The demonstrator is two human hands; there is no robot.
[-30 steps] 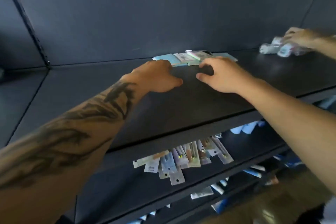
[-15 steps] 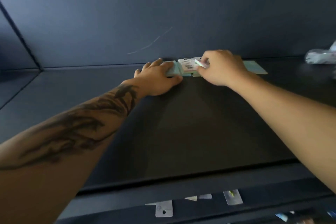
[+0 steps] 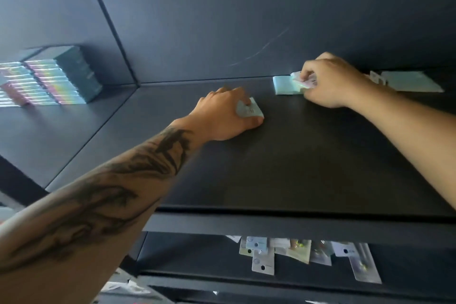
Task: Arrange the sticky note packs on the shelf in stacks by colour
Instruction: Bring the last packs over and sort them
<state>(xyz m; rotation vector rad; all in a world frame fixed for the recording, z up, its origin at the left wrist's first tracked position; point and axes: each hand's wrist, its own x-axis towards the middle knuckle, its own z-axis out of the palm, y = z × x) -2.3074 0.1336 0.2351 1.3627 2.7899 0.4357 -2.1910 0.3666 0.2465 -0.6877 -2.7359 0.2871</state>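
Sorting barely begun. Left hand [image 3: 222, 116] grips one pale-blue pack [image 3: 249, 110] on the shelf [image 3: 296, 168]. Right hand [image 3: 330, 81] pinches a pale pack [image 3: 299, 80] atop the blue stack [image 3: 286, 85]. Further packs [image 3: 414, 80] lie unsorted at right.

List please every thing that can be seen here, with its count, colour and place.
pack: one, pale green, on the shelf under the left hand's fingers
blue pack: one, light blue, at the back of the shelf beside the right hand
small pack: one, whitish with print, blurred, pinched by the right hand over the blue pack
flat packs: count unclear, pale green, at the back of the shelf on the right
shelf: one, dark grey, centre
boxes: many in rows, iridescent with teal sides, shelf bay at left
hanging packs: several, clear and white, lower shelf
left hand: one, holds the pack
right hand: one, pinches the small pack
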